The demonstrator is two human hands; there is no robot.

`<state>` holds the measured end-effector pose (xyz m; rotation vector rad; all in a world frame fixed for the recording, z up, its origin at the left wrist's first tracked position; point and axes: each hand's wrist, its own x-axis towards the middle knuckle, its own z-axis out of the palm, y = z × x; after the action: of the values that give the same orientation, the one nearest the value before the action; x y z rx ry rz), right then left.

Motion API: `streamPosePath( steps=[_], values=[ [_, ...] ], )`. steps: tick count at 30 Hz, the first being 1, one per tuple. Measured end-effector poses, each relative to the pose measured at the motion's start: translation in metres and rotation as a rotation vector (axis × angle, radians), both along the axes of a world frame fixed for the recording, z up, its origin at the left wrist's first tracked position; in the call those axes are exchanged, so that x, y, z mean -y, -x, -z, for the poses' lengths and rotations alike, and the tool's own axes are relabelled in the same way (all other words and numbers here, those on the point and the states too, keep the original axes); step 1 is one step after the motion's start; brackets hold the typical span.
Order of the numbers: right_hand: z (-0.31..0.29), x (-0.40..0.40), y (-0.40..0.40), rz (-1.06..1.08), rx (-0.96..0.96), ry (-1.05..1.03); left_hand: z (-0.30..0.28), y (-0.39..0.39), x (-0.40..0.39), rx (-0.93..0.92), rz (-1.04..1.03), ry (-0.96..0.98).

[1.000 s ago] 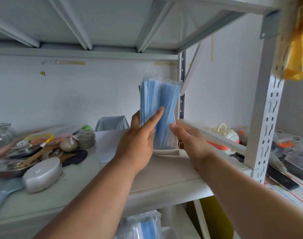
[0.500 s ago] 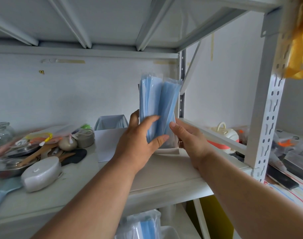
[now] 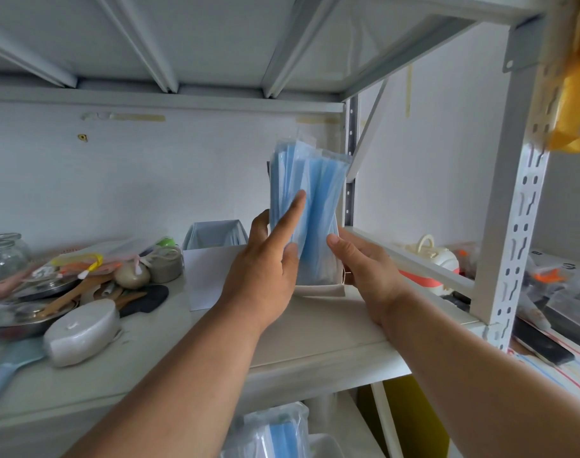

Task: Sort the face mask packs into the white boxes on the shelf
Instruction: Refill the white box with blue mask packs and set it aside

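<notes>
Several face mask packs (image 3: pixel 306 200) stand in one white box (image 3: pixel 318 290); left hand (image 3: pixel 265 272) presses them, right hand (image 3: pixel 364 266) grips them. More packs (image 3: pixel 272 434) wait below, unsorted.

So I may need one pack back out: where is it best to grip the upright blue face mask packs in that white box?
Pinch the blue face mask packs at their upper half, coming from above and in front: they stand upright, well clear of the low white box.

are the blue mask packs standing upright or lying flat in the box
Upright. The mask packs stand on end in the white box, tops well above its rim, steadied by the left hand and right hand.
</notes>
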<state>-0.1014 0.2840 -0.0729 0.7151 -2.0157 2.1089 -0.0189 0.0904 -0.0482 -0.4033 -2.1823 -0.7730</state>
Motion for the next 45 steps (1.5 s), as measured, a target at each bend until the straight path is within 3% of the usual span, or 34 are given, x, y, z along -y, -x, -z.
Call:
streamPosePath(
  steps=[16, 34, 45],
  values=[
    [0.002, 0.000, 0.007, 0.000, 0.007, -0.031, 0.003, 0.005, 0.002, -0.037, -0.006, -0.081],
    [0.000, -0.001, -0.002, 0.048, -0.006, -0.040, 0.001, 0.002, -0.001, -0.030, -0.061, 0.018],
    [0.000, -0.001, -0.003, 0.042, -0.008, 0.023, 0.003, 0.004, -0.001, 0.018, -0.102, -0.084]
  ],
)
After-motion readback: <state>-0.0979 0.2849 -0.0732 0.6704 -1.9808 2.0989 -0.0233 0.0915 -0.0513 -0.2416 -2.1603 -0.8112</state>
